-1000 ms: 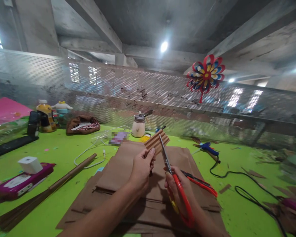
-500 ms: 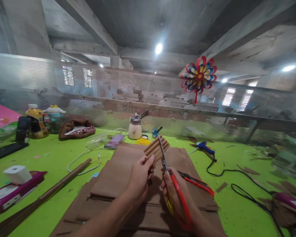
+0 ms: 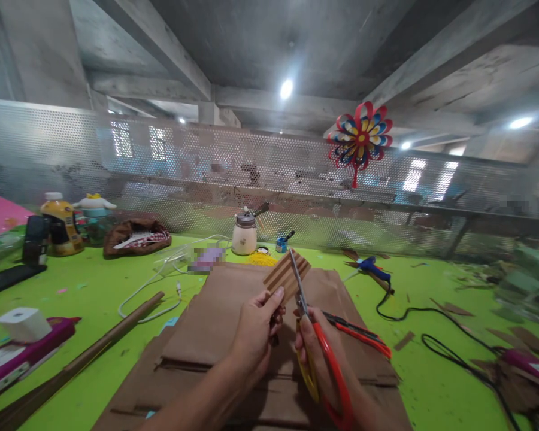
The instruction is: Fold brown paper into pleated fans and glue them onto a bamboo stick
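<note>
My left hand [image 3: 259, 329] is closed on a small piece of striped brown cardboard [image 3: 282, 276], thumb on top. In my right hand [image 3: 321, 344] is a pair of scissors [image 3: 330, 365] with one red and one yellow handle loop. The scissor blades lie across the right part of the striped cardboard; how far apart they are is hard to make out. Both hands are above a stack of brown paper sheets [image 3: 206, 317]. Just right of my right hand, a red-handled tool with dark jaws [image 3: 363, 335], perhaps pliers, lies on the stack.
A blue glue gun [image 3: 372, 266] with a black cord lies right on the green table [image 3: 413, 377]. Behind the stack stand a cream jar [image 3: 244, 236] and a small blue pot [image 3: 282, 243]. A brown paper tube [image 3: 117, 335], white cable and purple power strip [image 3: 31, 353] lie left.
The camera view has shifted slightly. My hands, the striped cardboard and the scissors keep nearly the same pose, sitting a few pixels lower.
</note>
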A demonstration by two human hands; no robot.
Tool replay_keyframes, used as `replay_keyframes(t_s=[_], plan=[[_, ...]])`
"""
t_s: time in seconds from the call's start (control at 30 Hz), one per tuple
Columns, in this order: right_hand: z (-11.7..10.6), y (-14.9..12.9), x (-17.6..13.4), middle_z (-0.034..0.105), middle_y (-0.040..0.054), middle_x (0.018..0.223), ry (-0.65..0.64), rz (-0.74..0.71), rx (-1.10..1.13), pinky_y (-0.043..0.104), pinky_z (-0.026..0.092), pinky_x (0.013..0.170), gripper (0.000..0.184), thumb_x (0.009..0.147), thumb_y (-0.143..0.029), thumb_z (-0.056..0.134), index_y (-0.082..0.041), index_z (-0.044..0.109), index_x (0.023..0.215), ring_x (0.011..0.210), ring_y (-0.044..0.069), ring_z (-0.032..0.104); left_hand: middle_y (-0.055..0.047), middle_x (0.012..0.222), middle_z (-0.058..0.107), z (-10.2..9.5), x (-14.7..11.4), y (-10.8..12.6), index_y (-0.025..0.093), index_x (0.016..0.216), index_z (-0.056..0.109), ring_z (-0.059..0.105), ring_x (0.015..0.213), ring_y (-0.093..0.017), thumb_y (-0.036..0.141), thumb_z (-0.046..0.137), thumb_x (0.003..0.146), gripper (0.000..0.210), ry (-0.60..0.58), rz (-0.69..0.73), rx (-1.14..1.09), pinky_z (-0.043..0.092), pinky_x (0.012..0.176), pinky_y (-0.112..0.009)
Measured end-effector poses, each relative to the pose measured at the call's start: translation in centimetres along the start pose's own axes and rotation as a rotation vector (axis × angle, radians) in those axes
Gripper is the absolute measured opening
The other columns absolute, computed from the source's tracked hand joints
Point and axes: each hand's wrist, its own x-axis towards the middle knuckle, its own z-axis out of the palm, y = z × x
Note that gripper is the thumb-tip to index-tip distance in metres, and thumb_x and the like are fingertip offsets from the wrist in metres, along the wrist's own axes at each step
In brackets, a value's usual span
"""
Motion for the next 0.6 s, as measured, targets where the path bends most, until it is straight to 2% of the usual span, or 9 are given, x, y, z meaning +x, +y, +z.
replay_keyframes(t_s=[0.13, 0.27, 0.4, 0.6], plan=[[0.3, 1.5, 0.3, 0.044, -0.0056, 0.053, 0.003, -0.006, -0.058, 0.016, 0.031, 0.038, 0.044, 0.076, -0.059, 0.048, -0.018, 0.050, 0.092, 0.042, 0.006, 0.038, 0.005, 0.054, 0.044, 0.1, 0.0, 0.0, 0.013, 0.065, 0.046, 0.032, 0.042, -0.001, 0.038, 0.067, 0.068, 0.033, 0.019, -0.032, -0.008, 0.017, 0.037, -0.013], [0.0, 2.0, 0.5, 0.045, -0.0051, 0.055, -0.027, -0.011, -0.074, 0.017, 0.032, 0.039, 0.044, 0.075, -0.060, 0.048, -0.018, 0.049, 0.090, 0.044, 0.007, 0.040, 0.004, 0.053, 0.045, 0.1, -0.1, 0.0, 0.013, 0.065, 0.047, 0.033, 0.043, -0.001, 0.038, 0.069, 0.066, 0.033, 0.026, -0.044, -0.026, 0.018, 0.037, -0.012], [0.1, 1.1, 0.2, 0.042, -0.0060, 0.054, -0.001, -0.021, -0.084, 0.017, 0.031, 0.039, 0.042, 0.078, -0.059, 0.045, -0.018, 0.049, 0.088, 0.043, 0.007, 0.037, 0.004, 0.053, 0.046, 0.1, -0.1, 0.1, 0.013, 0.064, 0.048, 0.033, 0.042, -0.001, 0.038, 0.070, 0.064, 0.033, 0.026, -0.042, -0.031, 0.017, 0.036, -0.013], [0.0, -0.4, -0.3, 0.048, -0.0024, 0.059, -0.004, -0.099, -0.134, 0.020, 0.034, 0.044, 0.038, 0.076, -0.056, 0.049, -0.018, 0.050, 0.076, 0.050, 0.009, 0.043, 0.005, 0.053, 0.045, 0.1, -0.2, 0.3, 0.013, 0.063, 0.047, 0.033, 0.040, -0.001, 0.037, 0.069, 0.064, 0.033, 0.015, -0.038, -0.025, 0.015, 0.035, -0.013]])
